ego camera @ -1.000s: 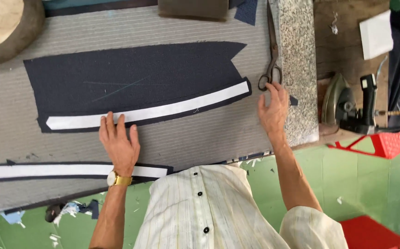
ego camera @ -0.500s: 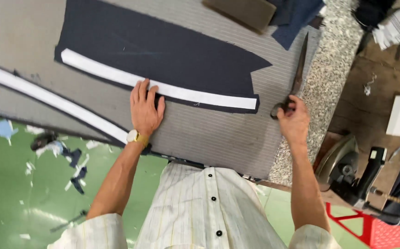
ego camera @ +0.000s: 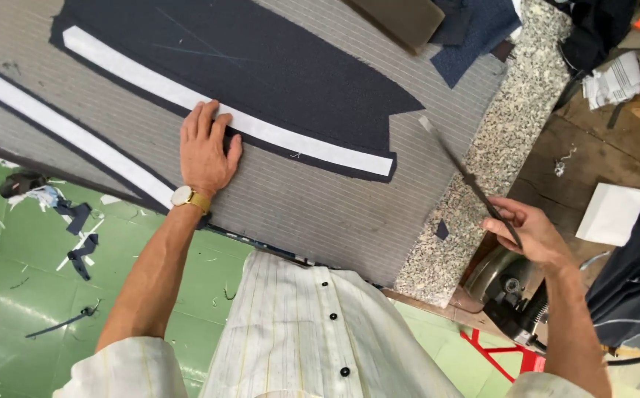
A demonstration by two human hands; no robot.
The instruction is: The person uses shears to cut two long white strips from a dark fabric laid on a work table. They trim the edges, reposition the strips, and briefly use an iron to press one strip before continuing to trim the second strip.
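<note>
The right hand grips scissors by the handles, lifted clear off the table and blurred — half a second ago they lay at the granite edge. The left hand lies flat and open, pressing the white strip onto the dark cloth, as before. The cloth is pinned, the scissors are raised — cutting looks close. Beyond, fabric scraps.

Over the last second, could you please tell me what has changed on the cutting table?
The right hand has taken hold of the scissors that lay on the granite edge and lifted them clear, blades pointing toward the dark fabric piece. The left hand stays pressed flat on the white strip.
</note>
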